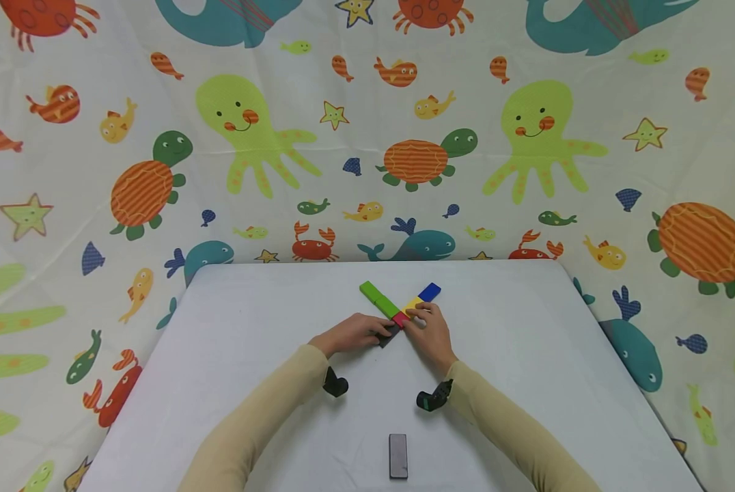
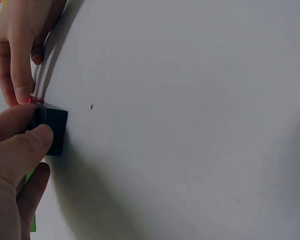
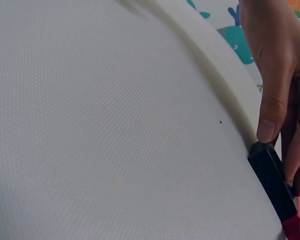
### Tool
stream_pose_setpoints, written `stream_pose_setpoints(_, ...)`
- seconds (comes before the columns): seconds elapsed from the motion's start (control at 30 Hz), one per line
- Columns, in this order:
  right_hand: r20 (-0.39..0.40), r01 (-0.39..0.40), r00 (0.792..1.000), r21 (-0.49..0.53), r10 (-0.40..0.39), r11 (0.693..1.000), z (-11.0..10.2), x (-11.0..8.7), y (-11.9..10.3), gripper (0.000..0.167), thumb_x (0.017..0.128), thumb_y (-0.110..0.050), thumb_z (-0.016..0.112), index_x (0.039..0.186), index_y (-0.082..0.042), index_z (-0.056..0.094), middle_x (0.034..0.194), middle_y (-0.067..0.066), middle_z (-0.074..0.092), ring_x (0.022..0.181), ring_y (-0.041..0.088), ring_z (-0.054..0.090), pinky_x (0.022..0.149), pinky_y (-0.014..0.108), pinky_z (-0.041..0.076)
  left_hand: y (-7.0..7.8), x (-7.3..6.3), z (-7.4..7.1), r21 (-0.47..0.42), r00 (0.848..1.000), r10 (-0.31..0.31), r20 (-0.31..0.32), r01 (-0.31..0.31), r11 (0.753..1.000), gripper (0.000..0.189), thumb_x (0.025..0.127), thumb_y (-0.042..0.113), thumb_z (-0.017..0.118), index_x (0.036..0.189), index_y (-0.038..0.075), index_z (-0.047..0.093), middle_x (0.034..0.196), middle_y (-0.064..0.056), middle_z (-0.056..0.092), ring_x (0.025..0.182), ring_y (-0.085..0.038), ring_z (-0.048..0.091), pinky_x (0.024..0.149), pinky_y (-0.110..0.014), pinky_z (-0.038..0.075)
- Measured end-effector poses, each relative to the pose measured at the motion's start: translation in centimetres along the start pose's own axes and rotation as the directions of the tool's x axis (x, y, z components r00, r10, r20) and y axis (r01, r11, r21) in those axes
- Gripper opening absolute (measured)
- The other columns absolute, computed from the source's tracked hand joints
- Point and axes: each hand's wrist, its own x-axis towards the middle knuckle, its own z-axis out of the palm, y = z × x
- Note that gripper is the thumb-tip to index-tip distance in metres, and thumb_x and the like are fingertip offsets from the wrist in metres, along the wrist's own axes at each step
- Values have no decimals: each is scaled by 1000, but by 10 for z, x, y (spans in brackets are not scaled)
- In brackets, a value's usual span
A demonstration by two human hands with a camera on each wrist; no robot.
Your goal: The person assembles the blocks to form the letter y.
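Note:
Flat coloured blocks lie in an X-like pattern on the white table. Two green blocks run to the upper left, with a yellow block and a blue block to the upper right. A red block sits at the crossing. My left hand pinches a black block between thumb and fingers, its end against the red block. My right hand holds the red block, with fingers beside the yellow one and partly hiding it.
A dark grey block lies by itself near the front of the white table. Behind and at both sides hangs a cloth printed with sea animals. Wrist cameras hang beneath both forearms.

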Motion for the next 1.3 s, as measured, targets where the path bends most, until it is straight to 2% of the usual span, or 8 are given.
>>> stream_pose_setpoints(0.5, 4, -5, 1000, 8, 5, 1000, 0, 0, 0, 32, 91, -24, 72, 116, -5, 71, 128, 13, 52, 123, 30, 50, 105, 47, 39, 0, 3, 0, 3, 999, -41, 18, 41, 999, 35, 92, 13, 69, 127, 12, 67, 143, 0, 53, 132, -18, 47, 108, -34, 38)
stream_pose_setpoints(0.7, 6, -1, 1000, 6, 1, 1000, 0, -1, 0, 32, 90, -25, 72, 116, -6, 71, 128, 13, 53, 123, 30, 49, 106, 47, 39, 2, 1, 2, -27, 999, -52, -5, 52, 998, 36, 91, 16, 70, 126, 11, 67, 141, 0, 54, 131, -18, 49, 108, -35, 39)
stream_pose_setpoints(0.93, 1, 7, 1000, -1, -7, 1000, 0, 0, 0, 32, 91, -25, 71, 116, -6, 71, 127, 13, 52, 122, 30, 50, 105, 47, 40, 0, 2, 3, -32, 999, -38, -34, 37, 999, 35, 91, 17, 71, 125, 10, 67, 139, 0, 56, 129, -18, 51, 107, -35, 40)
stream_pose_setpoints(1.3, 2, -7, 1000, 1, 7, 1000, -1, -1, -1, 33, 90, -26, 72, 116, -6, 71, 128, 13, 52, 123, 30, 50, 105, 47, 40, 0, 5, 3, -14, 999, -42, -3, 42, 999, 34, 91, 16, 70, 124, 11, 68, 141, 1, 54, 129, -17, 51, 107, -35, 40)
